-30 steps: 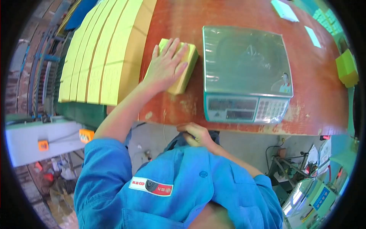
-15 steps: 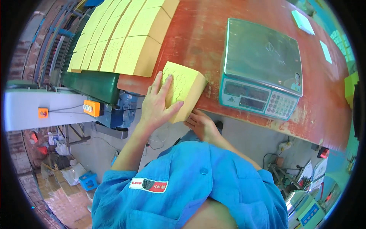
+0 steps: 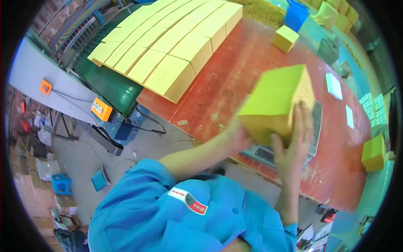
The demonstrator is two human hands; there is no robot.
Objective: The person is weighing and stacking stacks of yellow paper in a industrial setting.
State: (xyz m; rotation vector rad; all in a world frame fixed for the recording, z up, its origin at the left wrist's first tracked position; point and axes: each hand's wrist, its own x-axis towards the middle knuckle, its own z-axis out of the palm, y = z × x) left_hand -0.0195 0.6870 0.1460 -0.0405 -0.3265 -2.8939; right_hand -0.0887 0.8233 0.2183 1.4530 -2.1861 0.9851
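Fingers (image 3: 301, 122) of the right hand (image 3: 293, 147) lie long and fairly straight against the end face of a yellow rectangular block (image 3: 275, 94), the thumb spread apart from them near its lower edge. At the block's other end the left hand (image 3: 241, 137) meets its lower corner; its fingers are blurred and mostly hidden behind the block, so how far they are curled cannot be told. Held tilted between both hands, the block covers much of a digital weighing scale (image 3: 262, 156), whose near panel and right edge show past it on the red tabletop (image 3: 252, 54). To the left, close-set rows of yellow blocks (image 3: 168, 69) sit beside a green conveyor belt (image 3: 126, 94). A single yellow block (image 3: 285, 38) rests near the table's far edge, close to a blue bin (image 3: 296, 17); a white card stack (image 3: 333, 86) lies farther right.
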